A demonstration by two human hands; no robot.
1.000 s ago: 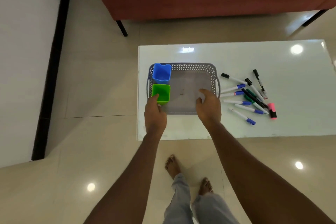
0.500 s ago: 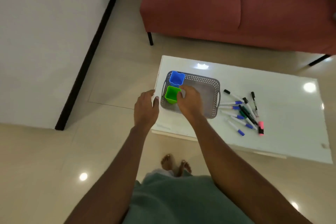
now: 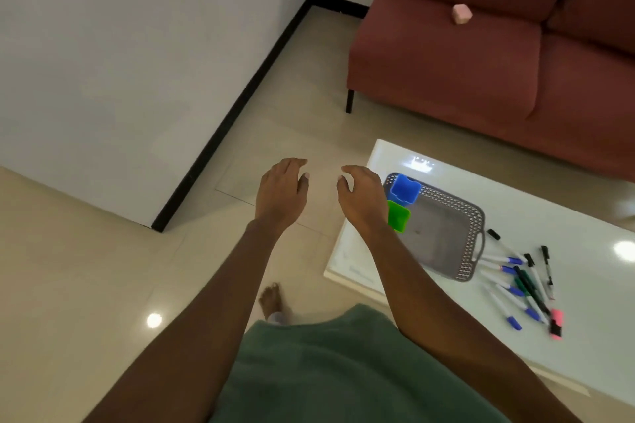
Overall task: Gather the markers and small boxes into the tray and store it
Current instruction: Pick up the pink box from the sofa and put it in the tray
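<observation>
A grey perforated tray (image 3: 470,251) lies on the white table (image 3: 584,336), near its left end. Inside it, at the left side, stand a blue box (image 3: 404,188) and a green box (image 3: 398,215). Several markers (image 3: 522,280) lie loose on the table to the right of the tray, with a pink highlighter (image 3: 556,319) at their near end. A small pink box (image 3: 461,13) sits on the red sofa (image 3: 446,62). My left hand (image 3: 282,191) and my right hand (image 3: 360,197) hover over the floor left of the table, fingers loosely curled, holding nothing.
The sofa stands behind the table, its black leg (image 3: 349,100) on the tiled floor. A white wall with a black skirting (image 3: 240,96) runs along the left. My bare foot (image 3: 270,299) is on the floor below my hands.
Both hands have left the tray and the green box and moved left, off the table. The view has swung left, so the sofa's seat and the pink box show more fully.
</observation>
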